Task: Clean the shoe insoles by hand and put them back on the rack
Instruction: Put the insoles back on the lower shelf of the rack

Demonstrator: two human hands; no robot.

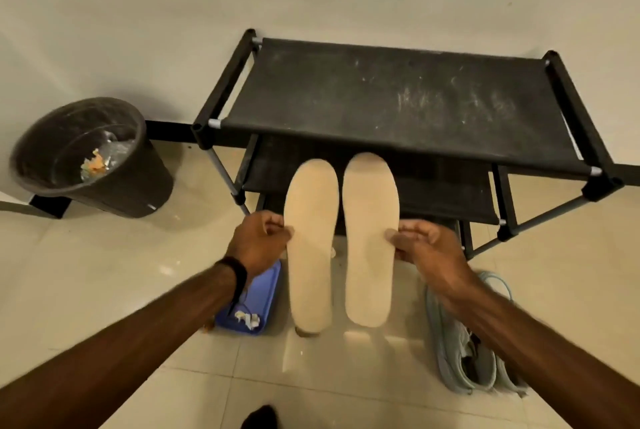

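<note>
Beige foam insoles, held side by side just in front of the black fabric shoe rack [398, 96]: left insole [310, 245] pinched at its edge by left hand [258, 243], right insole [370, 238] pinched by right hand [427, 245]. Probably best to keep both flat, toes forward, and lay on the dusty top shelf without dragging.
</note>
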